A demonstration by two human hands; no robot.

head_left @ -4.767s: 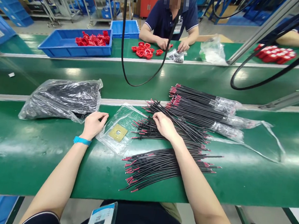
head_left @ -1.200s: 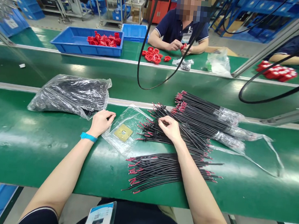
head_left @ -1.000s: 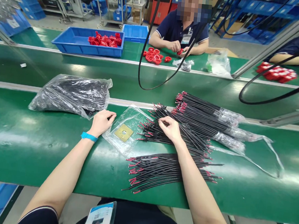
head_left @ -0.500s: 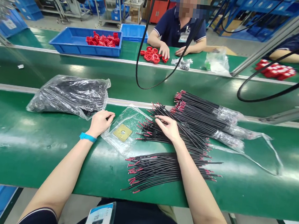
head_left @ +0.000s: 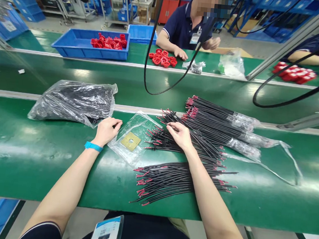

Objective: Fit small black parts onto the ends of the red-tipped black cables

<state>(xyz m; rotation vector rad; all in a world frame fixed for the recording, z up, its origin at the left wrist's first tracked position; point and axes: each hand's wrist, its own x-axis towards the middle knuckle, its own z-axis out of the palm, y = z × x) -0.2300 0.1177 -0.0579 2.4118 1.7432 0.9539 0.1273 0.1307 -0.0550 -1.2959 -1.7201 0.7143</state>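
My left hand point(head_left: 108, 130), with a blue band at the wrist, has its fingers curled together beside the right end of a clear plastic bag of black parts point(head_left: 73, 102). What its fingertips hold, if anything, is hidden. My right hand point(head_left: 179, 136) is over a pile of black cables with red-tipped ends point(head_left: 160, 138), thumb and forefinger closed on a dark cable among them. Between my hands lies a flat clear bag point(head_left: 125, 154) with a square yellowish plate point(head_left: 130, 141) that has a round hole. Nearer me, loose black cables point(head_left: 167, 180) are spread under my right forearm.
Plastic-wrapped cable bundles point(head_left: 223, 127) lie to the right. Across the bench are a blue bin point(head_left: 70, 45) of red parts, loose red rings point(head_left: 162, 57) and a seated co-worker point(head_left: 185, 28). A black cord point(head_left: 162, 93) hangs in a loop above the bench.
My right hand has shifted very slightly right; my left hand has barely moved. The co-worker opposite has leaned and raised one hand off the table.
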